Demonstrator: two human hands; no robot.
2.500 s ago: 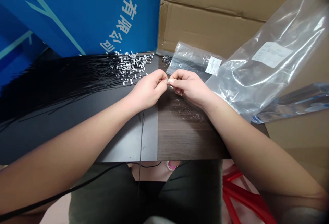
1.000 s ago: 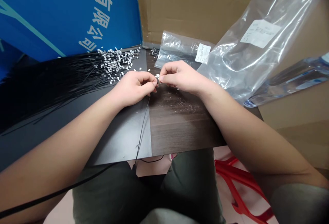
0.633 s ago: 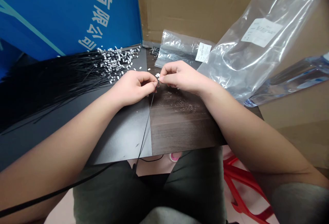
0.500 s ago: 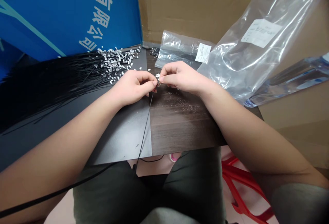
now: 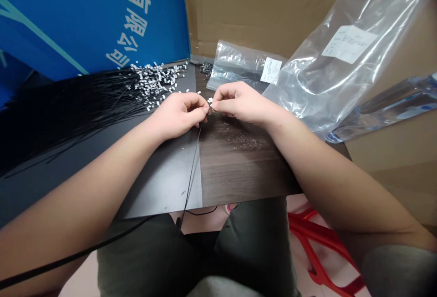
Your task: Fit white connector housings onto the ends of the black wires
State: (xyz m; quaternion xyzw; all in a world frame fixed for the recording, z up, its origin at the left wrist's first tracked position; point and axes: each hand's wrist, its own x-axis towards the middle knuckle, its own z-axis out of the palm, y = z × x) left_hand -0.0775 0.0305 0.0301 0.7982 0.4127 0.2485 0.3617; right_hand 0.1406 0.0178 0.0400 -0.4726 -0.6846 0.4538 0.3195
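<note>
Head view: far left of the grip, a blue board with white Chinese lettering (image 5: 85, 19) stands behind a fan of black wires (image 5: 68, 115), cut off by the frame edge. Their white-tipped ends form a heap of small white connectors (image 5: 155, 83) just beyond the left hand (image 5: 179, 116). That hand lies on a black sheet (image 5: 164, 183) whose right edge runs just under the grip, and its fingertips are clamped on a thin black wire (image 5: 195, 169), which trails down over the counter's near edge. The right hand (image 5: 242, 103) pinches a tiny white piece (image 5: 209, 101) against those fingertips; the fingers hide most of it, and how it meets the wire cannot be made out. Fine specks (image 5: 244, 140) lie on the wooden counter (image 5: 246, 174) just below the grip. Beyond it sits a small clear plastic bag (image 5: 232, 73) with dark contents and a white label. To the right, a large labelled clear bag (image 5: 324, 78) leans on a cardboard box (image 5: 259, 15).
</note>
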